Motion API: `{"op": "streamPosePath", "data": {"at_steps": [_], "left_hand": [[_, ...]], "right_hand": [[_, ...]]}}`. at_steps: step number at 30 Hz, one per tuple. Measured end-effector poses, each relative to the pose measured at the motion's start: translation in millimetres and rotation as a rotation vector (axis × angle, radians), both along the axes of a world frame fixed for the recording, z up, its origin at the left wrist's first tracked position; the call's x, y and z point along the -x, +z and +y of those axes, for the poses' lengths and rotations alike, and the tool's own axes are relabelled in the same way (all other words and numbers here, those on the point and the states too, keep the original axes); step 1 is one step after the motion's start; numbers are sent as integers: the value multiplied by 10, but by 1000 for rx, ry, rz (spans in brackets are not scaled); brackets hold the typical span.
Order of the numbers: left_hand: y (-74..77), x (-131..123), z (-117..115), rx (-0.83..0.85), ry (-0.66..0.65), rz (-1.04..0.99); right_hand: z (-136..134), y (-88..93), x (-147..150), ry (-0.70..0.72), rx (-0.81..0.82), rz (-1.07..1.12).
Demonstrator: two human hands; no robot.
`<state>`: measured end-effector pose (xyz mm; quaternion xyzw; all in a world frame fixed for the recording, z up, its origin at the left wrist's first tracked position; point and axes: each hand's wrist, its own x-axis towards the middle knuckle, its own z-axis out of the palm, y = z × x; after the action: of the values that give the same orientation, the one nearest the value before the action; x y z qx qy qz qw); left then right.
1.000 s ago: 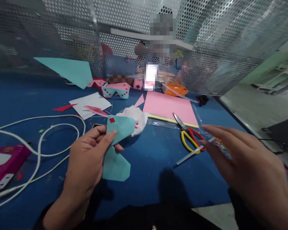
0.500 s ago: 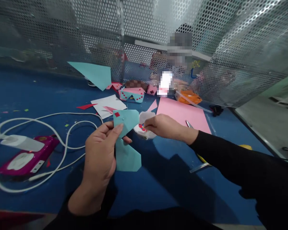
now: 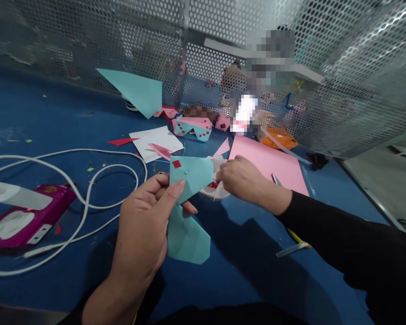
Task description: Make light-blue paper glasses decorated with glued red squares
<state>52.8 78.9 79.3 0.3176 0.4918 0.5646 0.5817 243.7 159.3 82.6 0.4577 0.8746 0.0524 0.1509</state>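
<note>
My left hand (image 3: 152, 212) pinches a light-blue paper cutout (image 3: 189, 241) shaped like a pair of glasses, held on end above the table. A red paper diamond (image 3: 177, 164) sits near its upper corner, and a small clear drop (image 3: 186, 172) shows on the paper below that. My right hand (image 3: 240, 178) has its fingers bunched at a small white container (image 3: 219, 194) with red bits inside. The fingertips are partly hidden, and whether they hold a bit cannot be made out.
A white cable (image 3: 88, 194) loops around a magenta device (image 3: 30, 219) at left. Behind lie white paper (image 3: 155, 144), decorated paper glasses (image 3: 193, 128), a pink sheet (image 3: 257, 153) and an orange packet (image 3: 279, 137). A blue sheet (image 3: 138, 92) leans near the perforated metal panel (image 3: 216, 63).
My right hand has curled its fingers more over the white container. The blue cutout, still in my left hand, sits slightly further right and nearer in view. The whole view has shifted.
</note>
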Motion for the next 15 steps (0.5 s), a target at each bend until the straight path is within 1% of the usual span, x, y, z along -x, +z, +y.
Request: {"op": "streamPosePath", "data": {"at_steps": [4,15], "left_hand": [[11,-7,0,12,12,16],[8,-7,1,-15,-13,30]], "right_hand": [[23,-18,33,-21,8,-34],[41,-51,72,-52,-13,-48]]}}
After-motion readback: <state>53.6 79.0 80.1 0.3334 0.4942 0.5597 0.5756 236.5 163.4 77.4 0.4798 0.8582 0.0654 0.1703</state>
